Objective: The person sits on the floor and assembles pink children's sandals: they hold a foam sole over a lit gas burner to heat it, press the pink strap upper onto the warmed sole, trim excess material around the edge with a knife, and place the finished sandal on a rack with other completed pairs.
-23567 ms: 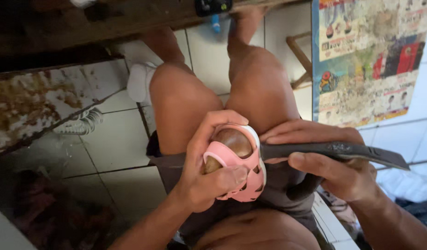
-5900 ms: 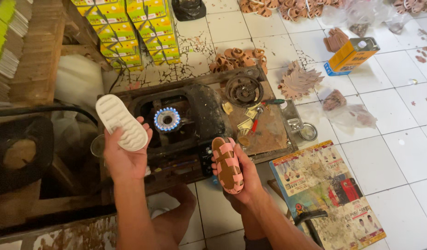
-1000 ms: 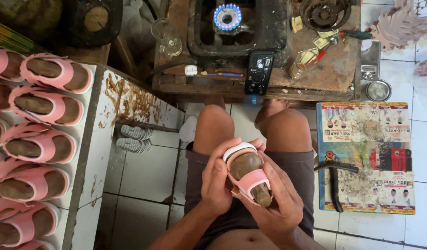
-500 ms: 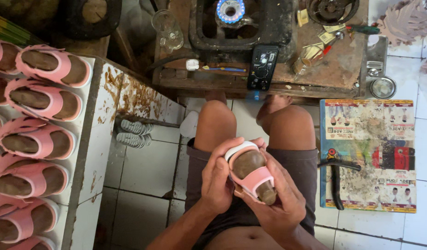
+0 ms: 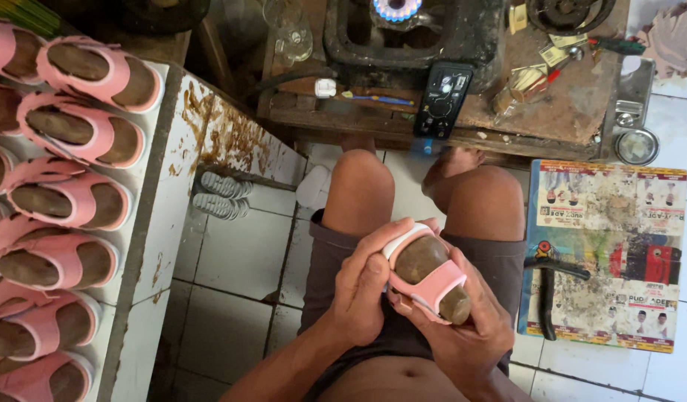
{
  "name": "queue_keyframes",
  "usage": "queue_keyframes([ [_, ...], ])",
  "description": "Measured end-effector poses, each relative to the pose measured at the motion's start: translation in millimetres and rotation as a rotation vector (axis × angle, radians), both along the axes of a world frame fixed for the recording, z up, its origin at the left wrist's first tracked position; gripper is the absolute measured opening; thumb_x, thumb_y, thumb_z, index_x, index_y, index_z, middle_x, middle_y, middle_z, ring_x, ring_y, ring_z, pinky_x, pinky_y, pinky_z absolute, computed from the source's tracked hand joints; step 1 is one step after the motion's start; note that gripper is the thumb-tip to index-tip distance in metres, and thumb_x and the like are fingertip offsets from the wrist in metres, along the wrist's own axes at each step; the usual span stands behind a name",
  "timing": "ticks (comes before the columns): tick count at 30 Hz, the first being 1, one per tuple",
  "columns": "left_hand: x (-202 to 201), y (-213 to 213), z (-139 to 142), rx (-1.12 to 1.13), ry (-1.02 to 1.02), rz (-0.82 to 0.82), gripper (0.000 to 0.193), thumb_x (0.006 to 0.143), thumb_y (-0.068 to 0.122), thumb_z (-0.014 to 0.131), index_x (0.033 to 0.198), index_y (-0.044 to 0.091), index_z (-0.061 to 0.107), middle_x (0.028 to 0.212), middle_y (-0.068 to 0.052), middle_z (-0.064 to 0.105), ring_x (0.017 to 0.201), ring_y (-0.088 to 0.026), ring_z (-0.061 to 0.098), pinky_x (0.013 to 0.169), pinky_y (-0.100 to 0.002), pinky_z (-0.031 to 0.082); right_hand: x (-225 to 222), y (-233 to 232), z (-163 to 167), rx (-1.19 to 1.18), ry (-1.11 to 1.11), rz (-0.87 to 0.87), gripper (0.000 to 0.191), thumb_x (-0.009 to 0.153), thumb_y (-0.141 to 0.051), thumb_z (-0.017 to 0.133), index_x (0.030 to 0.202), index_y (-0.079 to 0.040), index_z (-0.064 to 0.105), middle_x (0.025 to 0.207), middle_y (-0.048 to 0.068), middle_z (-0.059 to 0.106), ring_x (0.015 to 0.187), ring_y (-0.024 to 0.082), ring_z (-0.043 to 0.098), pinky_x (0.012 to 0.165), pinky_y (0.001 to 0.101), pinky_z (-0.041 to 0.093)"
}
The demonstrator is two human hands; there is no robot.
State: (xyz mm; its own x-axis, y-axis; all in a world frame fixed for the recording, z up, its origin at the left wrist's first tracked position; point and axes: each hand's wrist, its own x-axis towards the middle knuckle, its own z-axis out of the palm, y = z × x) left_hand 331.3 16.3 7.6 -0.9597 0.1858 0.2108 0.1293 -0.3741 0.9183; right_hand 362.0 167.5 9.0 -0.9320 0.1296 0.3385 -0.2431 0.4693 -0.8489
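Observation:
Over my lap I hold a small pink sandal (image 5: 427, 279) with a white sole, fitted on a brown wooden last. My left hand (image 5: 366, 294) wraps the heel end, thumb pressed on the white sole edge. My right hand (image 5: 462, 327) cups the sandal from below and the right, fingers under the toe end. Both hands touch the sandal, which lies tilted, toe toward the lower right.
A white shelf (image 5: 154, 246) at left carries several pink sandals on lasts (image 5: 83, 134). Ahead, a low workbench (image 5: 552, 112) bears a lit gas burner (image 5: 395, 9), a black remote-like device (image 5: 442, 100) and small tools. Black pliers (image 5: 548, 286) lie on a printed sheet (image 5: 608, 246) at right.
Over the last second the hands have kept hold of the sandal, shifting it slightly. The view has drifted a little, and the burner now sits at the top edge.

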Motion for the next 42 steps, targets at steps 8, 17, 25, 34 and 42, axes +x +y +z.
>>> queue_keyframes([
  [8, -11, -22, 4, -0.201, 0.133, -0.101, 0.052, 0.120, 0.033, 0.031, 0.156, -0.003, 0.036, 0.154, -0.024, 0.051, 0.140, -0.031, 0.055, 0.123, -0.039, 0.044, 5, 20, -16, -0.174, -0.108, 0.060, 0.082, 0.069, -0.015, 0.095, 0.138, 0.009, 0.058, 0.123, 0.015, 0.072, 0.109, 0.015, 0.070, 0.098, 0.0315, 0.058],
  [17, -25, -34, -23, 0.194, -0.770, -0.724, 0.073, 0.112, 0.056, 0.037, 0.160, 0.001, 0.041, 0.119, -0.016, 0.068, 0.102, -0.021, 0.068, 0.085, -0.034, 0.058, -45, 73, 15, 0.144, 0.246, 0.691, 0.060, 0.073, -0.022, 0.089, 0.120, 0.002, 0.061, 0.131, 0.026, 0.061, 0.121, 0.037, 0.065, 0.101, 0.0487, 0.054],
  [25, -7, -31, -19, 0.252, -0.681, -0.711, 0.084, 0.089, 0.003, 0.076, 0.164, 0.000, 0.038, 0.144, -0.015, 0.061, 0.131, -0.021, 0.058, 0.109, -0.036, 0.050, -29, 116, 11, 0.627, 0.224, 0.720, 0.061, 0.078, -0.027, 0.085, 0.132, -0.012, 0.059, 0.131, 0.012, 0.063, 0.107, 0.029, 0.062, 0.081, 0.0432, 0.052],
  [34, 60, 0, -61, 0.528, -0.728, -0.782, 0.094, 0.088, 0.014, 0.080, 0.164, 0.011, 0.023, 0.151, -0.010, 0.051, 0.140, -0.020, 0.050, 0.117, -0.036, 0.041, 34, 126, -39, -0.892, -0.558, 0.485, 0.048, 0.086, -0.012, 0.087, 0.125, -0.004, 0.059, 0.117, 0.008, 0.057, 0.109, 0.021, 0.056, 0.094, 0.0343, 0.048],
  [42, 107, 10, -103, 0.241, -0.790, -0.315, 0.053, 0.114, 0.036, 0.033, 0.146, -0.002, 0.051, 0.137, -0.010, 0.061, 0.124, -0.017, 0.056, 0.108, -0.031, 0.044, 52, 81, -51, -0.588, -0.839, 0.417, 0.050, 0.079, 0.002, 0.083, 0.121, -0.002, 0.057, 0.111, 0.004, 0.058, 0.105, 0.012, 0.060, 0.090, 0.0307, 0.053],
])
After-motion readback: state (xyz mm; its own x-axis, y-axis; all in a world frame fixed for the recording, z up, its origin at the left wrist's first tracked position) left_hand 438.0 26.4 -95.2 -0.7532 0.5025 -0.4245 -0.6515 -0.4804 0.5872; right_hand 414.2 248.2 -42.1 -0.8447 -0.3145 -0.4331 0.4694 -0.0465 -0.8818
